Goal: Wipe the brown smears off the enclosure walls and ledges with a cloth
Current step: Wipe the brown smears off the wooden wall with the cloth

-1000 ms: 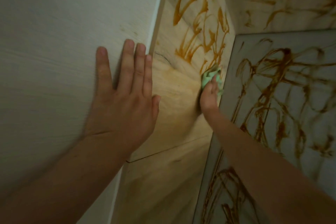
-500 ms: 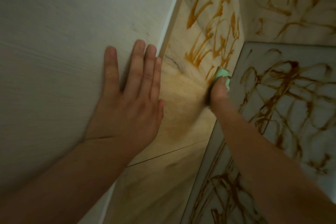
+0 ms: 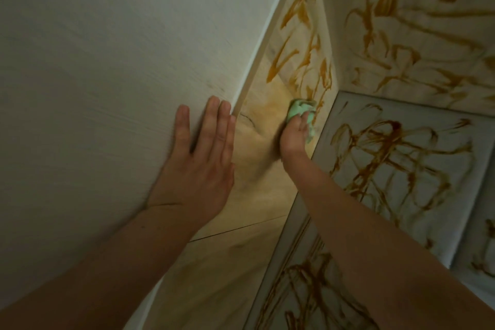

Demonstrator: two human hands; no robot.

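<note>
So, my right hand is bunched round the green cloth, pressing it on the wooden side wall. Unwiped brown smears start right at 12 o'clock from it, running upward; right's nearer. My left hand lies flat, fingers straight, on the white panel.

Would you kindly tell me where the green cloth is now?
Head view, centre-right: the green cloth is bunched in the right hand against the wooden wall, below its brown smears.

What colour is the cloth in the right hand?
Pale mint green; the cloth shows in the head view, bunched under the right hand.
</note>
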